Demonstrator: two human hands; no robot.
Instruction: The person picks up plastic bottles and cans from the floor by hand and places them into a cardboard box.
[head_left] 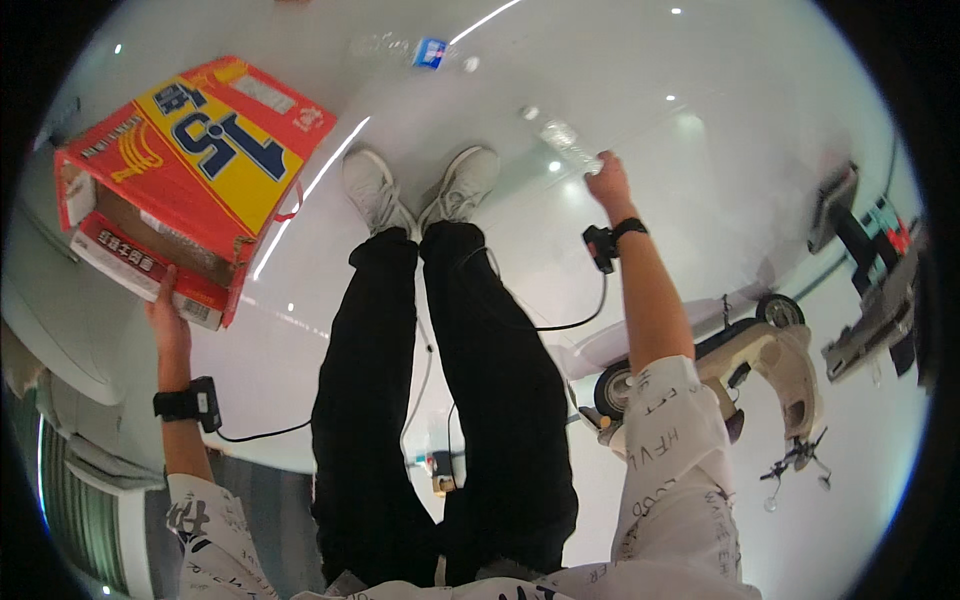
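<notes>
A red and yellow cardboard box (215,150) lies on its side at the left, its open end turned toward me. My left hand (168,308) grips the lower flap of that box, fingers closed on its edge. Something clear, perhaps plastic, shows inside, but I cannot make it out. To the right, my right hand (608,187) is closed around one end of a clear plastic bottle (566,140). The bottle's capped end points away from me, up and to the left. Farther off, another clear bottle with a blue label (430,53) lies on the floor.
My white shoes (375,190) stand on the glossy pale floor (520,260) between box and bottle. A beige scooter (770,350) is at the right, with dark equipment (870,290) beyond it. Thin cables (575,328) run from my wrist devices toward my legs.
</notes>
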